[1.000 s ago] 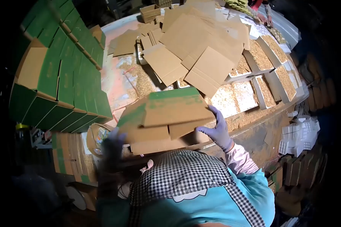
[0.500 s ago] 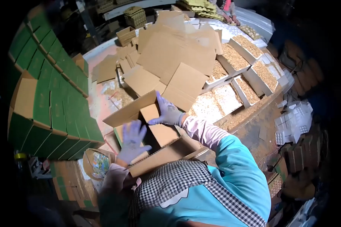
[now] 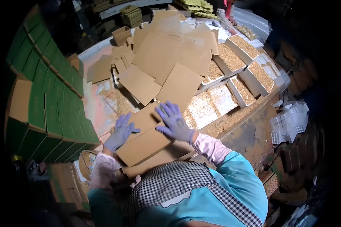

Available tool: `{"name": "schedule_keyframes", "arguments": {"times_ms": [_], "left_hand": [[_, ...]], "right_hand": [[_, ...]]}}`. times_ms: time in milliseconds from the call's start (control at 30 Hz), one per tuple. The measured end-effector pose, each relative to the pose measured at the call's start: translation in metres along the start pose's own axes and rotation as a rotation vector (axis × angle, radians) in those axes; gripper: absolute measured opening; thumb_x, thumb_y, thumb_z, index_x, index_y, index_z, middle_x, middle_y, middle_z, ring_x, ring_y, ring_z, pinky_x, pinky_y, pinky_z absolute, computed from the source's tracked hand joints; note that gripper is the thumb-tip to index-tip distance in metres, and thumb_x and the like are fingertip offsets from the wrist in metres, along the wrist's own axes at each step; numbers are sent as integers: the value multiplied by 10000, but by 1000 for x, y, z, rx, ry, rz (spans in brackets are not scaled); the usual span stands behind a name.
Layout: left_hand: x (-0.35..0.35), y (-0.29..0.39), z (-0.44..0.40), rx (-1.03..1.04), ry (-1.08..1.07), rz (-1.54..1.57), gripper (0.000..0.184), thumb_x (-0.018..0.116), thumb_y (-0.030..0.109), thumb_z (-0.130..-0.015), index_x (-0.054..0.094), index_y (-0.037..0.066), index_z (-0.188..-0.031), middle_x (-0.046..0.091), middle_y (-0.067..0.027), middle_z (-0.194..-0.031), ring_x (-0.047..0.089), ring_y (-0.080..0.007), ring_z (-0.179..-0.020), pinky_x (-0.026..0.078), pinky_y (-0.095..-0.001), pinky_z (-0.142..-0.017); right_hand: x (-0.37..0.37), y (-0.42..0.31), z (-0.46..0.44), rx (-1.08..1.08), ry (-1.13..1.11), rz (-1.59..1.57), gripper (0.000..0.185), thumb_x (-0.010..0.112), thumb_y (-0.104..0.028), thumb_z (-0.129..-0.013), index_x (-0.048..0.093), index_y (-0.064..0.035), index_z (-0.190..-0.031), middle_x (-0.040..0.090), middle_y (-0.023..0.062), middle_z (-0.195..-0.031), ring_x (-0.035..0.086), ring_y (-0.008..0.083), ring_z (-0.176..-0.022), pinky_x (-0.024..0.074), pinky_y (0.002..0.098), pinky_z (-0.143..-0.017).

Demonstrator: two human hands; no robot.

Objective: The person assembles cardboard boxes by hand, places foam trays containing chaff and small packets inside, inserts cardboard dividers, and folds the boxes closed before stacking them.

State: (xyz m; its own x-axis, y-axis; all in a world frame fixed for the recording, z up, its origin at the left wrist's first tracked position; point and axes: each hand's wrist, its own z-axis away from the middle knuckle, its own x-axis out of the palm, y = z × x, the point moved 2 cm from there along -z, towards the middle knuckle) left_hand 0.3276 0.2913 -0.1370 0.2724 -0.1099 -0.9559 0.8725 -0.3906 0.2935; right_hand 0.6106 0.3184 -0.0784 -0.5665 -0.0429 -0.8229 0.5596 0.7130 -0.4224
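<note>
A brown cardboard box point(image 3: 146, 145) lies before my body, its far long flap folded down across the top. The near flap point(image 3: 161, 160) still stands outward beside my checked apron. My left hand point(image 3: 119, 134), in a lilac glove, rests at the box's left end with its fingers stretched out. My right hand point(image 3: 174, 123), gloved the same way, lies with spread fingers on the right part of the folded flap. What is inside the box is hidden.
Loose cardboard sheets point(image 3: 174, 51) are heaped beyond the box. White foam trays point(image 3: 259, 77) of wood shavings stand to the right. Green cartons point(image 3: 53, 90) are stacked at left. Another person's hand point(image 3: 232, 20) is at the far edge, near egg trays point(image 3: 199, 7).
The far flap, upright before with the box's inside showing, is now folded over the top. My left hand moved up and left; my right hand shifted right and slightly down.
</note>
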Motion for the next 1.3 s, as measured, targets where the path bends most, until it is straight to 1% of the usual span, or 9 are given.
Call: {"name": "schedule_keyframes", "arguments": {"times_ms": [167,367,467,700,833,900,967,1067,1300], "left_hand": [[-31,44,44,21,203,-52,656,661,362,-822,449,52,-1360,380,-206,-1430,222,-421,-1392,136,-526,-1148],[-17,-2,113,-446,780,723,694,648,282,-841,356,-7,-1400,470,-183,-1339,464,-318,-1234,357,-427,-1066],[50,7,135,-768,794,778,691,640,277,-849,346,-12,-1403,461,-189,-1345,460,-319,-1235,355,-424,-1067],[56,-27,150,-885,722,586,686,621,265,-866,322,-26,-1411,443,-205,-1360,453,-322,-1239,351,-416,-1068],[71,-26,151,-901,659,499,684,611,257,-876,308,-34,-1416,432,-214,-1368,449,-324,-1241,348,-412,-1068],[76,-27,151,-921,633,460,682,605,254,-881,301,-38,-1418,426,-218,-1372,447,-324,-1242,347,-410,-1068],[82,-25,152,-939,614,431,681,600,250,-886,294,-41,-1420,421,-222,-1377,445,-325,-1243,346,-408,-1069],[88,-21,153,-981,588,395,679,592,245,-894,284,-47,-1424,413,-229,-1383,442,-327,-1245,344,-405,-1069],[97,-13,155,-1050,520,347,674,574,232,-912,260,-61,-1431,394,-244,-1398,434,-329,-1249,340,-398,-1070]], "right_hand": [[55,32,34,629,179,-878,708,524,-318,-967,196,77,-1455,368,248,-1426,298,287,-1365,266,367,-1112],[-29,-88,-37,335,-81,-1294,757,619,-358,-922,257,28,-1463,499,117,-1339,474,177,-1215,379,317,-1029],[-4,-122,-59,-57,-311,-498,786,664,-392,-857,305,12,-1428,653,224,-849,661,352,-743,518,383,-720],[78,-119,-36,-205,-810,-640,745,666,-416,-818,401,10,-1369,602,259,-1095,588,382,-1043,456,411,-918],[-17,119,-78,223,387,81,1021,804,-475,-684,315,79,-1389,411,319,-1353,372,441,-1296,323,469,-1072],[-44,253,-70,779,428,320,1445,871,-538,-534,-68,8,-1486,136,410,-1459,135,519,-1386,137,536,-1136],[-53,304,-72,1056,190,349,1594,871,-651,-394,-60,80,-1462,174,360,-1476,162,452,-1405,172,485,-1136],[-26,307,-105,534,448,61,1524,940,-422,-452,-91,69,-1460,248,336,-1445,356,411,-1322,383,405,-1049],[8,258,-174,661,547,-643,1256,807,-88,-643,-114,-34,-1494,472,287,-1312,578,333,-1092,463,362,-970]]}}
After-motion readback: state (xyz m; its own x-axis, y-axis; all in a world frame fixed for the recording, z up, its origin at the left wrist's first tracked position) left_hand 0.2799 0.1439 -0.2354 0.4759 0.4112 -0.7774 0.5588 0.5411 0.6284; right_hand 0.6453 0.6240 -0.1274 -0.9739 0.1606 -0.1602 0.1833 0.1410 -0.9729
